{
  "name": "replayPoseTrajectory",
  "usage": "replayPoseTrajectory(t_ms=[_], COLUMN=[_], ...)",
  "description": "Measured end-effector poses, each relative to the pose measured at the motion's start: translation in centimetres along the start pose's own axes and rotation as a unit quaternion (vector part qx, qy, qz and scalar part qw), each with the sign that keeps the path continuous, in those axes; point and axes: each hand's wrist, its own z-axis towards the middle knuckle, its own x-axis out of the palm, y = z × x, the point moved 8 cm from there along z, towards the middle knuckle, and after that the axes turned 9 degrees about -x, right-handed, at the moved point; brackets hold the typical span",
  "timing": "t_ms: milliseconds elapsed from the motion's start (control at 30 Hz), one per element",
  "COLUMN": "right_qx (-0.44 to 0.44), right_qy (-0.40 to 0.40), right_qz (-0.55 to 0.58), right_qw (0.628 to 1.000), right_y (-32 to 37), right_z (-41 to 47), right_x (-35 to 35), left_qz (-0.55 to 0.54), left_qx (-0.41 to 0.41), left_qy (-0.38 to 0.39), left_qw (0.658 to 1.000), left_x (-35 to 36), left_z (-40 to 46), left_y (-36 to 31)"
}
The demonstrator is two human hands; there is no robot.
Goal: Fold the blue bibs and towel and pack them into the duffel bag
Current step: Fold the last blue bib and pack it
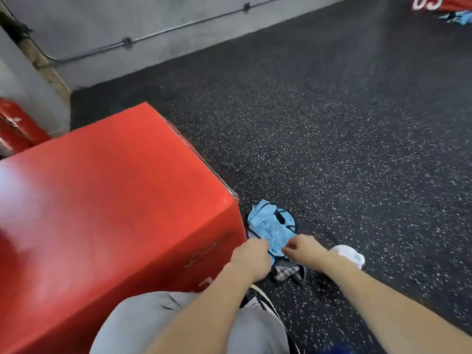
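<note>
A crumpled light-blue bib (270, 227) with dark trim lies on the speckled floor beside the corner of a red box (107, 200). My left hand (251, 260) grips the bib's near left edge. My right hand (304, 250) pinches its near right edge. Under the bib, close to my hands, lies a grey checked cloth (286, 272). A white cloth (350, 254) shows just behind my right wrist. More light-blue fabric (457, 16) lies far off at the top right. No duffel bag shows in this view.
The big red box stands on my left, a red metal case (18, 126) behind it by the grey wall. Another red box marked 03 (434, 2) sits at the far top right. My knee in grey trousers (158, 323) and a shoe (258, 298) are below.
</note>
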Motion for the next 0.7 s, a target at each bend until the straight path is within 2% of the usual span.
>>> replayPoseTrajectory(t_ms=[233,567,700], right_qx=[0.041,0.081,0.099], right_qy=[0.034,0.020,0.000], right_qz=[0.066,0.088,0.089], right_qw=[0.996,0.993,0.991], right_y=[-4.7,-7.7,-8.7], right_z=[5.4,13.1,13.8], right_x=[5.0,11.9,12.9], left_qz=[0.002,-0.019,-0.059], left_qx=[-0.032,-0.034,-0.069], left_qy=[0.063,0.091,0.091], left_qw=[0.998,0.995,0.992], left_x=[4.7,8.5,9.5], left_z=[5.8,12.1,13.1], left_y=[0.6,1.2,2.8])
